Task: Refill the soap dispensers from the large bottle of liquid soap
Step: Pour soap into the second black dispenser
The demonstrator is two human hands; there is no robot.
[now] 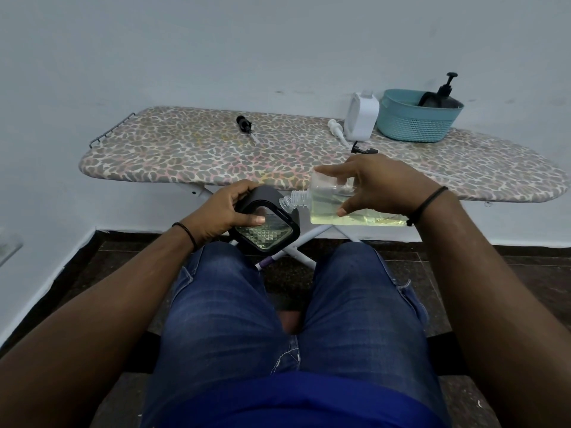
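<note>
Your left hand grips black-framed dispenser, patterned glass face toward you. Right hand holds clear bottle sideways, yellowish soap pooled inside, neck touching dispenser.

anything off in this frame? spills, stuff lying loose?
No spill visible. Oddities: three pump heads lie loose on the ironing board: a black one, a white one, another black one. The right hand tips a clear bottle toward the black-framed container in the left hand, over the lap, not the board.
</note>
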